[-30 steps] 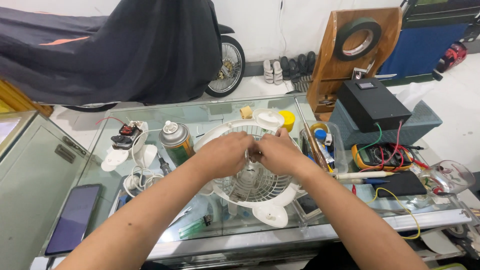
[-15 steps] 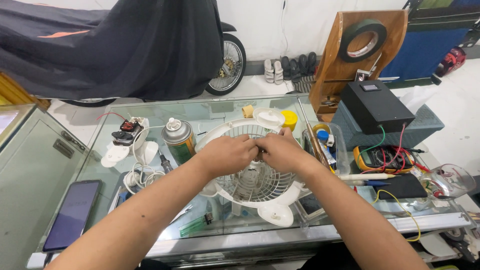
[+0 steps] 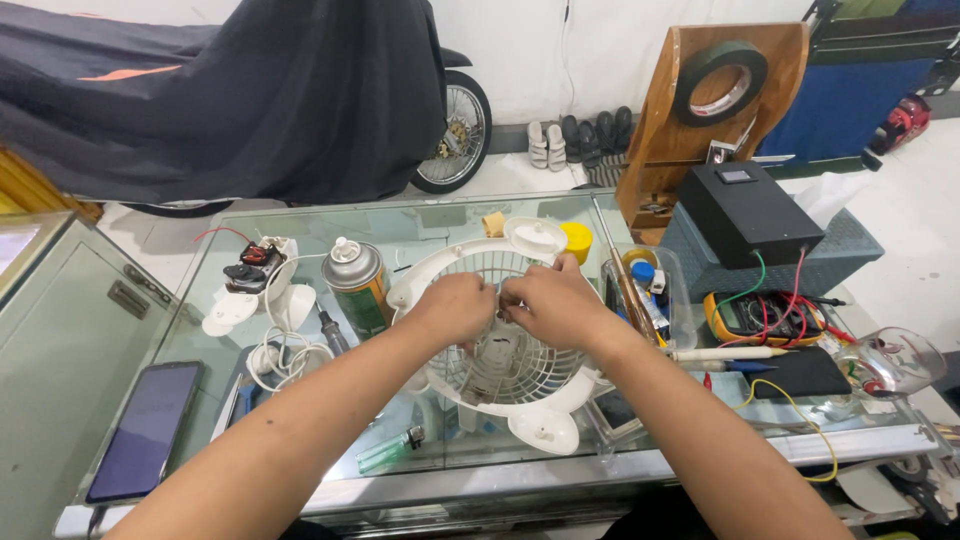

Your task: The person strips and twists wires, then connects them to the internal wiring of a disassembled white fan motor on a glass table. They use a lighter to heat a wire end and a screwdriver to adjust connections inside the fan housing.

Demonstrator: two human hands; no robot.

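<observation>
A white plastic fan grille (image 3: 510, 375) lies flat on the glass table (image 3: 420, 220), a round foot at its near rim and another at its far rim. My left hand (image 3: 455, 308) and my right hand (image 3: 550, 303) meet over the grille's centre, fingers curled and pinching something small between them; what it is stays hidden by the fingers. Both forearms reach in from the bottom of the view.
A spray can (image 3: 355, 285) stands left of the grille, beside a small motor part (image 3: 250, 270) with white cord. A phone (image 3: 145, 430) lies at the left, a lighter (image 3: 390, 450) near the front edge. A clear tub (image 3: 650, 290), multimeter (image 3: 760, 315), black box (image 3: 750, 210) and glass (image 3: 890, 360) sit right.
The hands stay together over the grille's centre, fingers shifting slightly. The view has tilted a little; nothing on the table moved.
</observation>
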